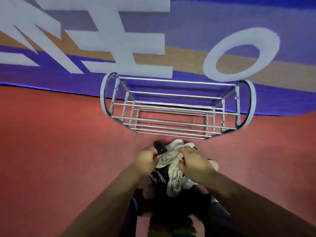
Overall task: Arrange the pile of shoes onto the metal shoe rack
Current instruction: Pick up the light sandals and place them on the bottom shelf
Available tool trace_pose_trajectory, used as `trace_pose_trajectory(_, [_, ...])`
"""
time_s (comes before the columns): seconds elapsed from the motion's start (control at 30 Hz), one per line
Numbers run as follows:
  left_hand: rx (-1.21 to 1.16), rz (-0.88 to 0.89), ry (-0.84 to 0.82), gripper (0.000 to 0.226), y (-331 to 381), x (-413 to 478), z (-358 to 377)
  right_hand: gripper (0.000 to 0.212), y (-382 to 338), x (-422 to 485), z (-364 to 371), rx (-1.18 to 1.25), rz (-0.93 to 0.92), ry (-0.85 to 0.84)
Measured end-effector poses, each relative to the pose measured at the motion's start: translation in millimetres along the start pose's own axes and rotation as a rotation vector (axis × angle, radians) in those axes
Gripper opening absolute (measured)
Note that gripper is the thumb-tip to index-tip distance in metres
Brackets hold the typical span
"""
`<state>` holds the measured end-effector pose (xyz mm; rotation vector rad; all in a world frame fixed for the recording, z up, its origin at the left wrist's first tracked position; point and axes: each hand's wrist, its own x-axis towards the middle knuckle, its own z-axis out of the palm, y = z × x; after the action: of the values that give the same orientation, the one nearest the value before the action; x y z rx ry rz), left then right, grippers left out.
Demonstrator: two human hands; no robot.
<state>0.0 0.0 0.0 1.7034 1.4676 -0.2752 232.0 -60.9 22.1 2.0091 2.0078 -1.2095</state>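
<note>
Since every rail of the metal shoe rack (pixel 177 108) shows bare, the arranging looks not yet begun: 0 shoes shelved, the whole heap left to move.

Rack stands upright on the red floor (pixel 51 151), its back against a blue wall banner (pixel 171 23) with large pale lettering. Several tiers of rails visible; exact count hard to read from this steep angle.

Pile of shoes (pixel 172 175) lies on the floor just in front of the rack, directly under the person. Mixed pale and dark footwear, tangled; individual pairs cannot be separated by eye. A dark shoe (pixel 159 146) sits at the far edge, a white sneaker (pixel 174 154) across the top.

Left hand (pixel 147 161): fingers curled at the left end of the white sneaker, next to the dark shoe. Right hand (pixel 195 165): fingers curled down over the sneaker's other end. Both appear to be gripping it; blur hides the fingertips, so firmness of hold is uncertain.

Judgement: step in hand is lifting the 1st shoe off the heap. Remaining: everything, pairing and shelving included.
</note>
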Motion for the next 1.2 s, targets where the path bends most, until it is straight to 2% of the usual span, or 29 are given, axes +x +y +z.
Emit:
trace_pose_trajectory(0.1, [0.034,-0.034,-0.058,0.024,-28.9,50.8,52.2,0.057,40.1,39.9,53.9,-0.034,0.061,-0.027])
trace_pose_trajectory(0.27, [0.066,-0.125,-0.108,0.038,-77.2,136.0,143.1,0.061,111.2,104.6,151.6,-0.088,0.140,-0.088])
trace_pose_trajectory(0.43, [0.258,-0.049,-0.038,0.070,-117.0,190.9,219.4,0.064,156.1,158.6,220.9,-0.111,0.173,-0.024])
trace_pose_trajectory(0.53, [0.340,-0.028,-0.073,0.092,-131.9,208.4,250.3,0.061,174.3,183.8,251.0,-0.077,0.203,0.025])
trace_pose_trajectory(0.67, [0.365,0.013,0.082,0.083,-141.2,220.6,267.7,0.043,191.3,208.6,273.9,-0.080,0.198,0.180])
trace_pose_trajectory(0.77, [0.306,0.038,0.075,0.086,-149.9,231.5,263.0,0.035,196.1,224.9,276.5,-0.106,0.144,0.261])
trace_pose_trajectory(0.9, [0.309,0.069,0.075,0.073,-156.6,243.6,256.4,0.030,199.8,241.1,274.9,-0.139,0.101,0.310])
trace_pose_trajectory(1.1, [0.157,0.099,0.099,0.070,-167.6,245.8,262.4,0.011,202.6,235.0,272.8,0.184,0.095,0.428])
trace_pose_trajectory(1.2, [0.041,0.101,0.119,0.064,-172.5,243.4,262.3,0.013,197.4,207.8,277.4,0.154,0.172,0.343])
